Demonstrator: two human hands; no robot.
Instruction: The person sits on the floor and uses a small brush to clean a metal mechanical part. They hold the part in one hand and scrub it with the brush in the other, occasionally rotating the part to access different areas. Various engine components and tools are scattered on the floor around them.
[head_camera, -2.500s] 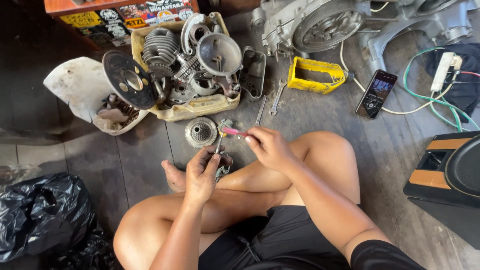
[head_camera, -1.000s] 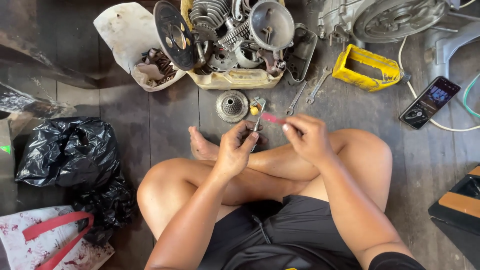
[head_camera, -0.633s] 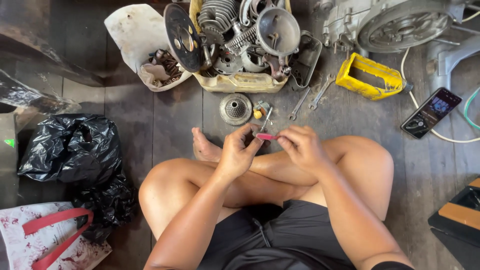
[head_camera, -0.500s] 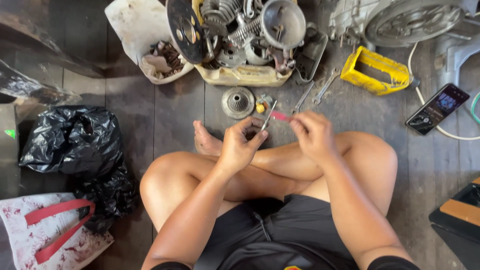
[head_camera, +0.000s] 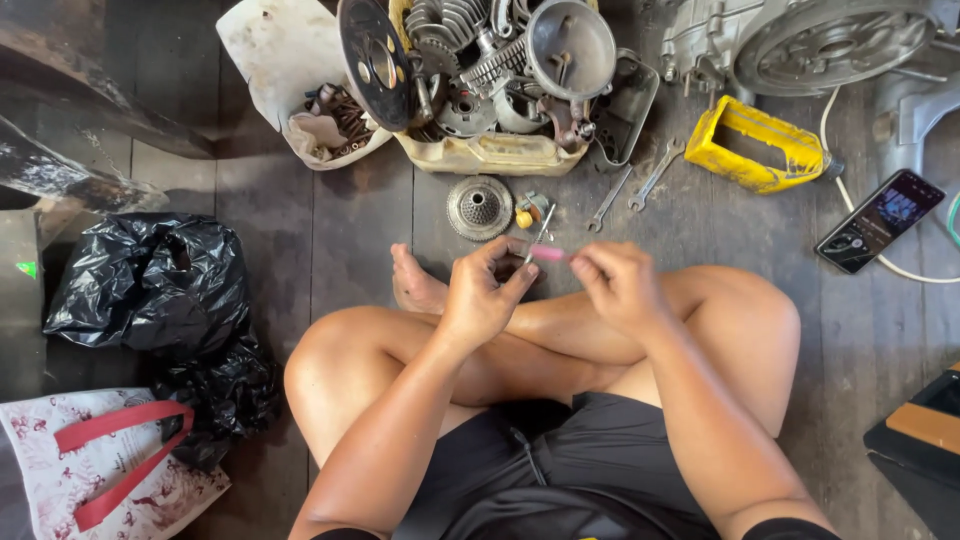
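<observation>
Right hand (head_camera: 622, 285) pinches a pink-handled tool (head_camera: 547, 253), left hand (head_camera: 482, 297) curls closed around its tip, above the round metal part (head_camera: 479, 207) on the floor.

A dark plank floor (head_camera: 330, 240) carries everything; just beyond the hands lie a round toothed metal part (head_camera: 479, 207) and a small yellow-capped piece (head_camera: 525, 216); two wrenches (head_camera: 634, 192) lie a little right of those; farther out sits a cream tub (head_camera: 490, 152) heaped with engine parts, beside a white bag of rusty bits (head_camera: 300, 90); beyond the right hand (head_camera: 622, 290) a yellow pedal (head_camera: 752, 145) and a phone (head_camera: 879, 220) on a white cable; well left of the left hand (head_camera: 485, 295), a black plastic bag (head_camera: 150, 285) and a white bag with red handles (head_camera: 100, 470).
</observation>
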